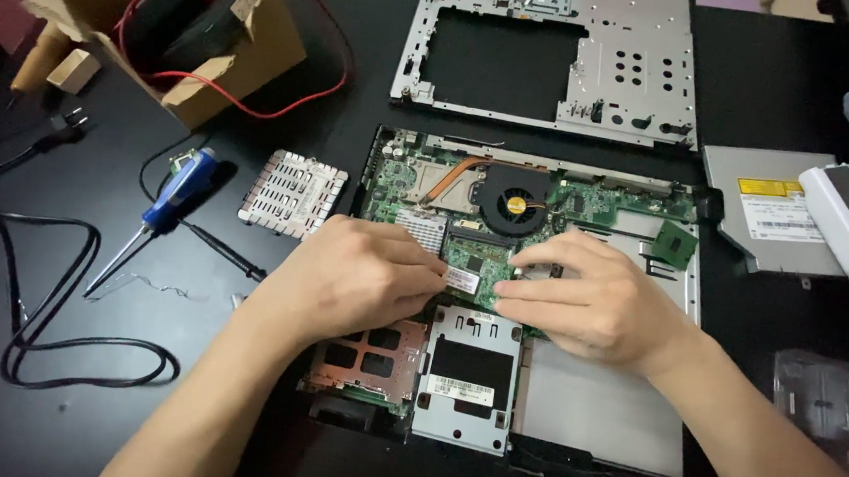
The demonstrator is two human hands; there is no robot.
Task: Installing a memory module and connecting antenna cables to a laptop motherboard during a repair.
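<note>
An opened laptop base (599,412) lies in front of me with its green circuit board (601,201), a round black fan (515,203) and a copper heat pipe exposed. Both hands meet over a small green memory module (469,270) in the board's middle. My left hand (355,276) pinches its left end with fingertips. My right hand (586,295) presses fingertips on its right end. Below the hands sits a silver drive cage (466,376).
A silver keyboard frame (560,57) lies at the back. A grey optical drive (770,208) and a white bar (846,232) are at right. At left are a perforated metal plate (293,193), a blue soldering iron (170,201), black cables (61,345) and a cardboard box (184,23).
</note>
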